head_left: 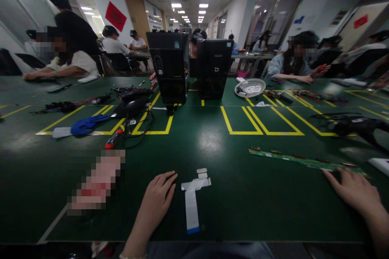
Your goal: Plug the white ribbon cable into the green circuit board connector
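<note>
My left hand [159, 194] lies palm down on the green table, fingers stretched out and holding nothing. Just right of it is a white flat ribbon cable [191, 206] with a blue end and a bent T-like shape, apart from the fingers. On the right, my right hand [354, 188] rests with its fingers spread at the near right end of a long, narrow green circuit board [288, 158]. The fingertips reach that board's edge; whether they press on it I cannot tell. Several connectors line the board's upper edge.
Two black computer towers [173, 68] stand mid-table. Further left are a red-and-black screwdriver [114, 139], a blue glove [88, 124] and a black cable [139, 143]. A white basket [249, 88] and black cables [352, 123] are on the right. Other people sit opposite.
</note>
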